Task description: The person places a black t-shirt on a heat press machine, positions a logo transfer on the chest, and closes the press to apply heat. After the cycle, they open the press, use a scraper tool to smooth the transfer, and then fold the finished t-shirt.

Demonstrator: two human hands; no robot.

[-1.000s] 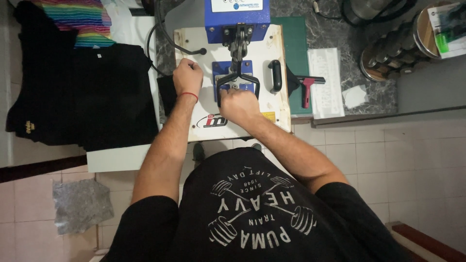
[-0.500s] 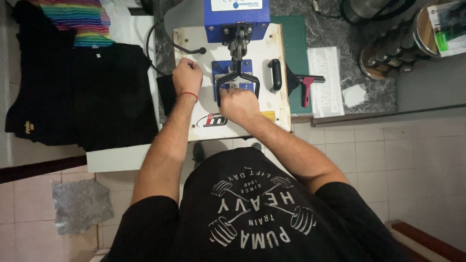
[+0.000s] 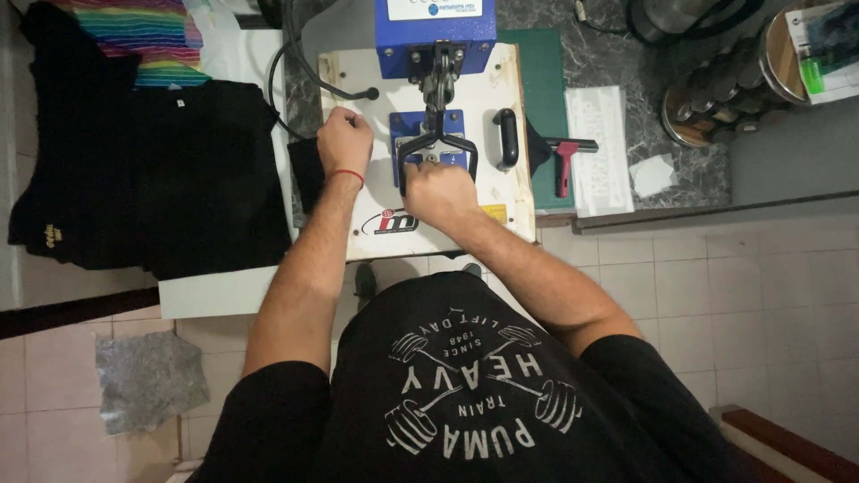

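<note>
A heat press with a cream top plate (image 3: 510, 192) and a blue head (image 3: 435, 40) stands on the counter in front of me. My right hand (image 3: 436, 190) is closed around the black lever handle (image 3: 437, 143) at the middle of the plate. My left hand (image 3: 344, 139) rests in a fist on the plate's left edge; a red string circles that wrist. A strip of black fabric (image 3: 306, 174) sticks out from under the plate beside my left hand. Whether the left hand grips anything is hidden.
A black T-shirt (image 3: 152, 170) lies spread on a white board to the left, with a rainbow-striped cloth (image 3: 143, 31) behind it. A red and black squeegee (image 3: 565, 161), a white sheet (image 3: 601, 148) and round containers (image 3: 716, 98) sit right of the press. A grey rag (image 3: 148, 376) lies on the tiled floor.
</note>
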